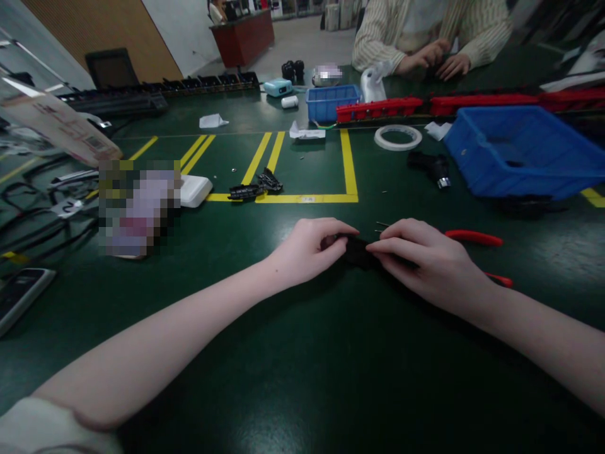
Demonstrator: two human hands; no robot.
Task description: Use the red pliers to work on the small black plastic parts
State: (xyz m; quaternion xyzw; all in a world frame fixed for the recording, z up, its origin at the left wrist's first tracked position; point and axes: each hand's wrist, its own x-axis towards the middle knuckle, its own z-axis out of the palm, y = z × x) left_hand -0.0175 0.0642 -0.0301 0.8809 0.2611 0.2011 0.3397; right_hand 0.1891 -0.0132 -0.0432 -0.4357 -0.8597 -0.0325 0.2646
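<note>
Between my two hands, low over the green table (302, 353), is a small black part (358, 253) whose kind I cannot make out. My left hand (316, 251) pinches its left end between thumb and fingers. Fingertips of my right hand (420, 258) close on its right side. Partly behind my right hand lies a tool with red handles (475, 238), probably pliers; its jaws are hidden. Farther off, several black plastic pieces (258, 186) lie on the yellow-lined area.
At right stand a large blue bin (524, 151), a black tool with a metal tip (431, 167) and a white tape roll (397, 137). A smaller blue bin (333, 103) is behind. Left are a blurred-out phone (144, 211), a white box (195, 190) and cables. Across sits a person (432, 38).
</note>
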